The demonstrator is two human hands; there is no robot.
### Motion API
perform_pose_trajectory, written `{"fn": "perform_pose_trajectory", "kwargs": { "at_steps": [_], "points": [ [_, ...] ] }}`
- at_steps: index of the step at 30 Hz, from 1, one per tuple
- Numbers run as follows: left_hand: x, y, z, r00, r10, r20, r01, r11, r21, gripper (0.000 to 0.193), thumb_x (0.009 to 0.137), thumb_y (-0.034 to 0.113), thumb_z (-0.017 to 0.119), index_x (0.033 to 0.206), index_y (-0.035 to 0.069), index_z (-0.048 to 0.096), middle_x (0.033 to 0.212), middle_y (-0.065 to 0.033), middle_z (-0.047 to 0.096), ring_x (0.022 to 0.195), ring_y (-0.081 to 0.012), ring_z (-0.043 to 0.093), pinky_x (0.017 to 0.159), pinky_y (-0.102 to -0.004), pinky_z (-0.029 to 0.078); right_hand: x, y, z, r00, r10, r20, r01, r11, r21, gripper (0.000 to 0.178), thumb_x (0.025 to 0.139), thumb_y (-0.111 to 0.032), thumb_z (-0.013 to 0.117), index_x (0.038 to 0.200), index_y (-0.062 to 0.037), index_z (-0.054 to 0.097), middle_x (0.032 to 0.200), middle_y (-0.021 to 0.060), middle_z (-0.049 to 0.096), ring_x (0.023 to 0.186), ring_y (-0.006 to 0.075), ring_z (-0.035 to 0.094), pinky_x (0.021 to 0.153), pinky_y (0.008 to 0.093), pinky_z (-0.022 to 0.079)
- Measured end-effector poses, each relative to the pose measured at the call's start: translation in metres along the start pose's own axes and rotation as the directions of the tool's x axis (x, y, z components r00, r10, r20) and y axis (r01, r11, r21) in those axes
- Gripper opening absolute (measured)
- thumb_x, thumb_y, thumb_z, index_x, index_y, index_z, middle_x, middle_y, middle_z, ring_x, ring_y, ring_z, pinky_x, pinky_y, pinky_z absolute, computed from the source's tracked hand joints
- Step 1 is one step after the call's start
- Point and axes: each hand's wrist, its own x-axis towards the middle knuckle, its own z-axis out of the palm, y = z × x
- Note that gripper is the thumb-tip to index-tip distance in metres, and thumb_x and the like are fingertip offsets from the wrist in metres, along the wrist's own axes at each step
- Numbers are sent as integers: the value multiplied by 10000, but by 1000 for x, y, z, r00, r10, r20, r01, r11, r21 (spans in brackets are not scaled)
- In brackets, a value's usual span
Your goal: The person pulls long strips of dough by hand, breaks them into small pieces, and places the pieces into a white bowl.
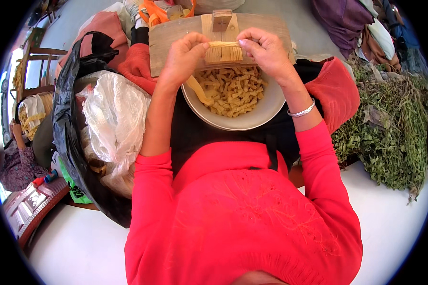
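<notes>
Top: our bright red top [252,213], embroidered at the chest, is closest and fills the bottom middle.
Far left: wooden chair [45,51], plus someone else's patterned sleeve [18,164] below it.
Bags: black bag [64,107], with whitish plastic [114,104] bunched up just right of it.
Left hand: our left hand [183,54] has thumb and fingers closed, pinching the left end of a strip.
Loose strip: another pale yellow length [200,91] dips into the bowl under that hand; can't tell if it joins the held one.
Strip: the yellow strip [223,44] runs pretty much level between our hands, above the board [171,35], near its upright block [221,20].
Bowl: metal bowl [273,104] below, partly under the board, loaded with short yellowish pieces [238,92].
Right hand: our right hand [266,47] pinches the strip's other end, grip narrow; silver bracelet [302,110] on that wrist.
Far right: red cloth [335,95], then a heap of dryish greens [383,128].
</notes>
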Motion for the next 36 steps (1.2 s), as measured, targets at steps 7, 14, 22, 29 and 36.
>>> {"fn": "perform_pose_trajectory", "kwargs": {
  "at_steps": [7,14,22,29,36],
  "points": [
    [19,-27,-1,998,-7,-64,18,985,171,96,869,85,566,896,1,605,763,-33,616,720,-102,548,653,-259,450,6,19,14,981,-193,-23,179,941,-286,95,869,-79,591,919,-7,627,764,32,616,684,152,553,635,273,454],
    [-14,-50,7,984,117,-133,-63,935,350,72,893,91,570,874,24,589,715,17,561,622,-59,488,589,-215,410,-15,2,23,783,-622,-15,435,564,-702,107,855,-157,597,827,-55,610,751,124,608,739,296,593,664,373,466],
    [-78,7,48,971,-125,202,123,992,26,230,940,209,521,899,3,614,649,-52,562,563,-115,532,506,-277,419,-48,-13,8,875,-484,-22,303,582,-755,335,868,-301,628,656,-59,535,552,153,512,498,350,526,446,416,408],
    [-93,142,54,643,621,447,-702,711,22,193,815,188,644,831,-4,658,699,-112,632,595,-291,616,535,-325,476,-125,-132,-17,780,-365,508,301,931,207,158,878,-160,600,879,-22,677,742,133,655,650,239,641,608,323,500],
    [-85,87,79,918,196,345,-65,931,-358,388,906,139,551,1250,-15,458,810,38,482,698,-29,409,589,-199,363,-88,-91,7,912,-297,-283,289,955,-69,227,911,-48,550,1106,-45,668,809,19,684,708,63,607,630,207,477]
  ]
}}
